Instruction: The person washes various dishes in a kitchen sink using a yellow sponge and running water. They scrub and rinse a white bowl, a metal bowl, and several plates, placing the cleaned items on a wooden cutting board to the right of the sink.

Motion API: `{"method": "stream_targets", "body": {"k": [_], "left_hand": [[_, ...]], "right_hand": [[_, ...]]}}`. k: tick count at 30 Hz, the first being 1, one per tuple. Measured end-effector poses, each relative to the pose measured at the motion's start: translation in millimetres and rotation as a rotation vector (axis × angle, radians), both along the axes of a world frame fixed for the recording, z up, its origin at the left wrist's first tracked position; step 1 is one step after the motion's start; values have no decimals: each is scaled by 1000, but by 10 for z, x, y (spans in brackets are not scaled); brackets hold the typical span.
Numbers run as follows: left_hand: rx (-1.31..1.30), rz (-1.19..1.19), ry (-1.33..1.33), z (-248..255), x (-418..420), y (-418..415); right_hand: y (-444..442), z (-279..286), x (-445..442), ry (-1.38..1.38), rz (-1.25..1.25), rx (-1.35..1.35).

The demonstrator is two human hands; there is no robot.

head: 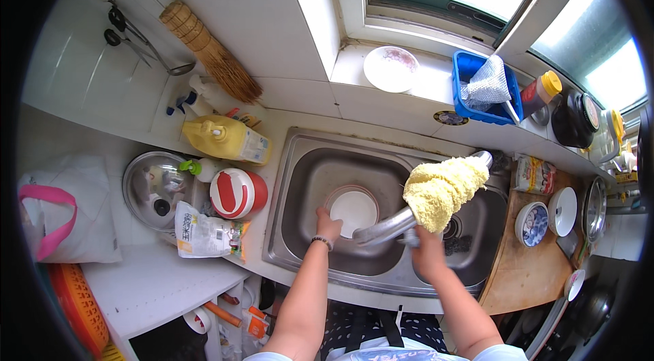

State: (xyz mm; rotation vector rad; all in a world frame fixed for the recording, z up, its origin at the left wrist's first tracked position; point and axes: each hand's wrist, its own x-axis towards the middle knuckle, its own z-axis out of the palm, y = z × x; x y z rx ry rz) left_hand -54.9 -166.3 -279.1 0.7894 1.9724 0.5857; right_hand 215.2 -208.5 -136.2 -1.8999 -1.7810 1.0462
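Note:
In the left basin of the steel double sink (343,275) lies a white bowl (353,212), and my left hand (328,225) grips its left rim. My right hand (429,253) is over the divider between the basins, below a yellow towel (447,188) draped on the metal faucet (386,227). Something small and greyish shows at its fingers, blurred; whether the hand holds it is unclear. The faucet's spout reaches over the left basin, close to the bowl. A dark scouring pad (457,245) lies in the right basin by the drain.
A yellow detergent jug (225,139), a red-and-white container (237,192) and a glass lid (153,187) stand left. A wooden board (529,279) holds a patterned bowl (532,224) and a white bowl (563,212). The windowsill carries a plate (391,69) and a blue basket (462,100).

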Motion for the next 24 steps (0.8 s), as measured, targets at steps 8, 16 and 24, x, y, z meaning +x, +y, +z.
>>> {"method": "stream_targets", "body": {"k": [8,16,24], "left_hand": [[-13,130,-694,293,-108,-213],[75,457,-829,250,-300,-493],[-57,526,-739,427,-245,-351]], "right_hand": [[75,-916,-1263,89,637,59],[85,-1152,-1254,220,649,215],[172,-1386,-1220,268,670,212]]}}
